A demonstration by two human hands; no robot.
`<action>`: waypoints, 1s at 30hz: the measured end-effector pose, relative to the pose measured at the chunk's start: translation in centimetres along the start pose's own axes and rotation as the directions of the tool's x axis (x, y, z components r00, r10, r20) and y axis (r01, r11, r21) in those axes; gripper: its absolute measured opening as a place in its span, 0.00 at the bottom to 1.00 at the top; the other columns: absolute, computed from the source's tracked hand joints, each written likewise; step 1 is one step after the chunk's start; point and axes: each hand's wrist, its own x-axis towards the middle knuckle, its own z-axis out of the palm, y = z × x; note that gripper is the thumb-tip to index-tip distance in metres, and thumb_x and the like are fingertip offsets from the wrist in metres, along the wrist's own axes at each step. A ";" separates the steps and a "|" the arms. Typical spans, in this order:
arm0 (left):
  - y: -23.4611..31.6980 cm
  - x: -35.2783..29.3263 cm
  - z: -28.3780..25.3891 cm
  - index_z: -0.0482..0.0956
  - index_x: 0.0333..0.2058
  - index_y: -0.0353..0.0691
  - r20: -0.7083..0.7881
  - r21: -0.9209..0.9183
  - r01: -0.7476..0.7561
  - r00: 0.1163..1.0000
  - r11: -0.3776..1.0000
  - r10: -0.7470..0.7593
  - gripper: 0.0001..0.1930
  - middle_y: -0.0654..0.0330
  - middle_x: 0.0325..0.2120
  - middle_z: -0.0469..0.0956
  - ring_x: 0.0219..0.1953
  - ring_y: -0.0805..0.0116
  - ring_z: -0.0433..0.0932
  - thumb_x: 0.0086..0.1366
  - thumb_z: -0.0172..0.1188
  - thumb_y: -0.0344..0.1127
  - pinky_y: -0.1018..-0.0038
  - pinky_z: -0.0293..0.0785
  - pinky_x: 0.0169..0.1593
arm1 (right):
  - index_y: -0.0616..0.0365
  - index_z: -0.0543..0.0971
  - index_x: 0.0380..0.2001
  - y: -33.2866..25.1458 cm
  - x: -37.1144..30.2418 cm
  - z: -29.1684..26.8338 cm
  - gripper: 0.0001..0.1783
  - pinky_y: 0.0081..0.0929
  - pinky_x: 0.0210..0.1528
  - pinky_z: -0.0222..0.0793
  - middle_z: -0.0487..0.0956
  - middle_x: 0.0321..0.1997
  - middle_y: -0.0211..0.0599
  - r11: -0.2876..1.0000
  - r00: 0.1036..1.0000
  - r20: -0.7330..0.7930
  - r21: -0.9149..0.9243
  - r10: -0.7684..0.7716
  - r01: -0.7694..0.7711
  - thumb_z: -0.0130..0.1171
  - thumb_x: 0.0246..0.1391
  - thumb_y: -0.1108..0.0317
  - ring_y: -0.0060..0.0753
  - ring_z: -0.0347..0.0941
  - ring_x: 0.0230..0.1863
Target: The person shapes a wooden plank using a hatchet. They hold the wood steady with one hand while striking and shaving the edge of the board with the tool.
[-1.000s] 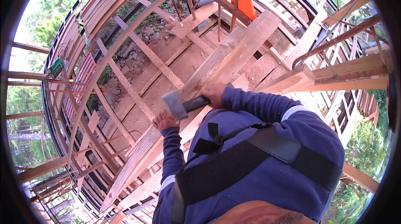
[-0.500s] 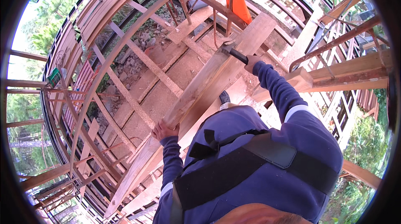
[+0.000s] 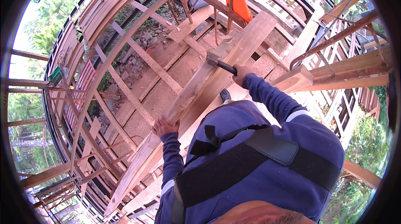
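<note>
A long, thick wooden beam (image 3: 194,92) runs slantwise in front of me, from lower left to upper right. My left hand (image 3: 166,126) is closed over its edge near the middle, fingers on the far side. My right hand (image 3: 241,75) grips the dark handle of a short hammer-like tool (image 3: 212,59). Its blocky metal head is over the upper part of the beam; whether it touches the wood I cannot tell. The beam's surface looks rough and chipped just beyond the head.
An orange cloth (image 3: 237,2) hangs on a rusty bar beyond the beam. Stacked planks (image 3: 109,5) lie at the far left. A thick timber (image 3: 346,73) and rusty bars (image 3: 338,36) stand at the right. Wood chips cover the boards (image 3: 161,88) below, between open joists.
My right hand has brought the tool left and slightly nearer along the beam. My left hand keeps its grip in about the same place.
</note>
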 end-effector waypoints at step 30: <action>0.0 0.2 -0.2 0.73 0.54 0.47 0.056 -0.046 0.020 0.998 0.999 -0.017 0.45 0.56 0.49 0.76 0.56 0.53 0.71 0.37 0.77 0.59 0.48 0.55 0.66 | 0.55 0.84 0.39 4.9 4.9 -4.3 0.13 0.43 0.50 0.77 0.84 0.39 0.53 0.958 0.989 0.029 -0.253 0.146 -0.134 0.58 0.52 0.64 0.51 0.82 0.45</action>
